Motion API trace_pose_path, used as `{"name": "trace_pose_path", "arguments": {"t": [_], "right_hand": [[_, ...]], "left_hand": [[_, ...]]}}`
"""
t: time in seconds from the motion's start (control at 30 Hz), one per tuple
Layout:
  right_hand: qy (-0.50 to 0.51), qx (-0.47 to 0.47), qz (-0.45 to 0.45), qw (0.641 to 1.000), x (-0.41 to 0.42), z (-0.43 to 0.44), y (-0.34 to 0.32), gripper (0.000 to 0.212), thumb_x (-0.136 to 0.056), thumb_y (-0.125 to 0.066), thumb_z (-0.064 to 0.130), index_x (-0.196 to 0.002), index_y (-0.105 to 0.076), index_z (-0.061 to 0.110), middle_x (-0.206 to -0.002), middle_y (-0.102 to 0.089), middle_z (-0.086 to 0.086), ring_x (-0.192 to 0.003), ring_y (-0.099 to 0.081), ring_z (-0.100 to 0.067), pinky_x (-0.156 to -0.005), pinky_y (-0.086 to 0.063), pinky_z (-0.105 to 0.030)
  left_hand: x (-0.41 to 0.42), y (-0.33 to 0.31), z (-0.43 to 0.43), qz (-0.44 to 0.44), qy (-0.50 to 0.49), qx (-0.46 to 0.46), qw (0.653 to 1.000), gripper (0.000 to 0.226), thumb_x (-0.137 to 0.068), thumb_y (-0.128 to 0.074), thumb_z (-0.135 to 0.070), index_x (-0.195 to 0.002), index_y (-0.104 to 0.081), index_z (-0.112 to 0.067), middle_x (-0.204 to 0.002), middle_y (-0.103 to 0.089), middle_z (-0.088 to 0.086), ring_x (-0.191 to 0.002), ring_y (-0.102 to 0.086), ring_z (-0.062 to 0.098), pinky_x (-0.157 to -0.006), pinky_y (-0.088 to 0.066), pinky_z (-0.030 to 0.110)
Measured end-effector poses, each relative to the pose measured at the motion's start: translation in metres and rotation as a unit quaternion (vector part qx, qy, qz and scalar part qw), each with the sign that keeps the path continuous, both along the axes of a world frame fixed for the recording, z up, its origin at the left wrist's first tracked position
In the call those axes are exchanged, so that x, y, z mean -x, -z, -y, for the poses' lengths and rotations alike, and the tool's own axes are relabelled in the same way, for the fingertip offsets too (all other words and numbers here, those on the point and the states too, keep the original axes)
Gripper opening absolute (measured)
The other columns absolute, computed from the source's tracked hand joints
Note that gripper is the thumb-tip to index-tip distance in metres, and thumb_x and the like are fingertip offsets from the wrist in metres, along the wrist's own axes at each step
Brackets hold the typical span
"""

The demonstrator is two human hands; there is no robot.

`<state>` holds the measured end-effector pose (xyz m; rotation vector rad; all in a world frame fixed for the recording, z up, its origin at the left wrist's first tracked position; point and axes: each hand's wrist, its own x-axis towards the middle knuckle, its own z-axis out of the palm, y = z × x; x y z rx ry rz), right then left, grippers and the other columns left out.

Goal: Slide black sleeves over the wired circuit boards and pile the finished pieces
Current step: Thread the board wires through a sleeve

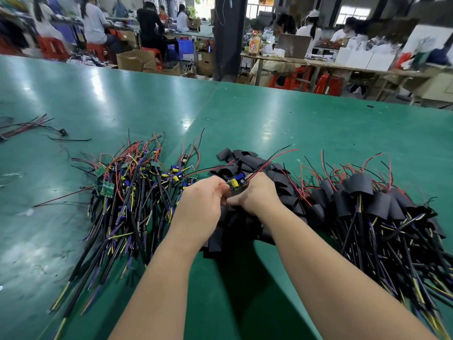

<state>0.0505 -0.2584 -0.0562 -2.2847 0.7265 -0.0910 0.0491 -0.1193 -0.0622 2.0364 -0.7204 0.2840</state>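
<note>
Wired boards on green workshop table

Of the person, only two hands and two forearms show. The left hand and the right hand are bare. The left forearm and the right forearm are bare skin down to the picture's lower edge.

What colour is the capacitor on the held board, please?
The capacitor is yellow; head view shows it.

Bare boards left, loose sleeves centre, sleeved pile right, on table.
</note>
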Motion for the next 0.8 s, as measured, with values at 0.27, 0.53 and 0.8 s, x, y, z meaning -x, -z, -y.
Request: {"name": "trace_pose_path", "arguments": {"t": [0.27,0.53,0.8], "right_hand": [[0.062,-0.262,0.272,0.924,0.058,0.029,-0.009,0.031,-0.076,-0.057,-0.007,-0.057,-0.040,0.011,-0.052,-0.052,0.002,-0.036,-0.031,-0.009,-0.041,-0.022,-0.018],[0.131,-0.242,0.428,0.861,0.110,0.059,-0.012,0.051,-0.074,-0.050,-0.016,-0.044,-0.033,0.021,-0.080,-0.073,0.006,-0.052,-0.048,0.001,-0.045,-0.031,-0.013],[0.111,-0.446,0.457,0.762,0.112,0.040,-0.014,0.034,-0.072,-0.071,-0.005,-0.072,-0.045,0.018,-0.083,-0.067,-0.016,-0.059,-0.055,-0.011,-0.044,-0.038,-0.015]], "left_hand": [[0.003,-0.003,-0.001,-0.001,0.046,0.002,0.999,0.024,-0.097,-0.050,-0.012,-0.079,-0.061,-0.024,-0.069,-0.061,-0.013,-0.070,-0.058,0.009,-0.068,-0.045,0.023],[0.001,0.000,-0.002,-0.002,0.064,0.031,0.997,0.035,-0.097,-0.051,-0.016,-0.073,-0.055,-0.042,-0.072,-0.065,-0.014,-0.069,-0.059,0.006,-0.066,-0.045,0.017],[0.004,-0.002,-0.002,-0.001,0.097,0.044,0.994,0.031,-0.097,-0.051,-0.014,-0.076,-0.058,-0.036,-0.074,-0.065,-0.022,-0.068,-0.060,-0.003,-0.064,-0.040,0.005]]}}
